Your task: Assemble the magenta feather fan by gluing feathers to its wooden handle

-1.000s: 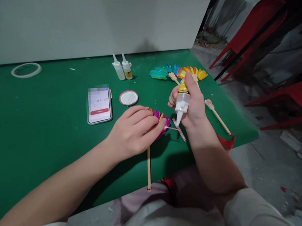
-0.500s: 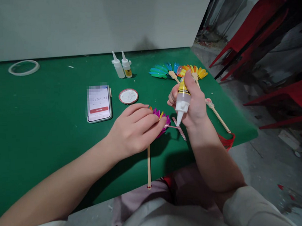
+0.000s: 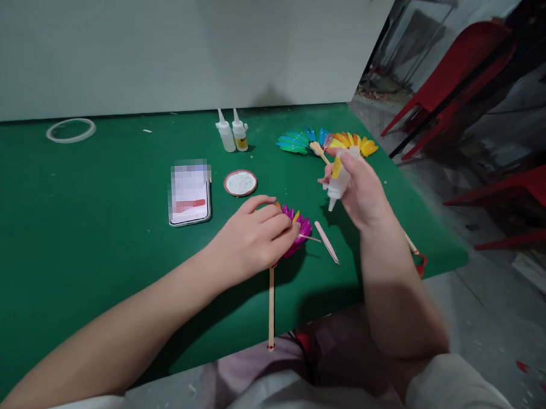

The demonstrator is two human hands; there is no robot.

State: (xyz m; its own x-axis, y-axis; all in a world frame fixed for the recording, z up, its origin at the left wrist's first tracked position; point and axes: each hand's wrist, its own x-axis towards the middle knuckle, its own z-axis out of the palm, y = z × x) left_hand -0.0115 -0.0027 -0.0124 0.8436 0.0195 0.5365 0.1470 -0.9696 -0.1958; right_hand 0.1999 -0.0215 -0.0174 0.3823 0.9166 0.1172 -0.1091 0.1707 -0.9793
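Note:
My left hand (image 3: 258, 234) is closed over a magenta and yellow feathered fan (image 3: 305, 226) with a wooden handle (image 3: 271, 307). From its thumb and forefinger sticks out a thin pink strip (image 3: 311, 238), held in a pinch; the fingers partly hide the fan. Wrapped around a glue bottle (image 3: 339, 176) with a yellow label, my right hand (image 3: 363, 188) keeps the white nozzle tilted downward, off the table and apart from the strip. Between the hands, a pair of pink tweezers (image 3: 327, 243) lies on the green table (image 3: 118, 193).
Two upright glue bottles (image 3: 226, 137) stand at the back beyond a round white lid (image 3: 240, 183). A phone (image 3: 190, 196) lies to the left, a clear ring (image 3: 71, 131) farther left. Blue-green (image 3: 297, 142) and orange-yellow fans (image 3: 365, 143) lie back right. Red chairs (image 3: 466, 69) stand off the table.
My right hand has lifted the glue bottle up and away from the strip's end, which its nozzle was at. My left hand stays on the fan. The view has shifted slightly.

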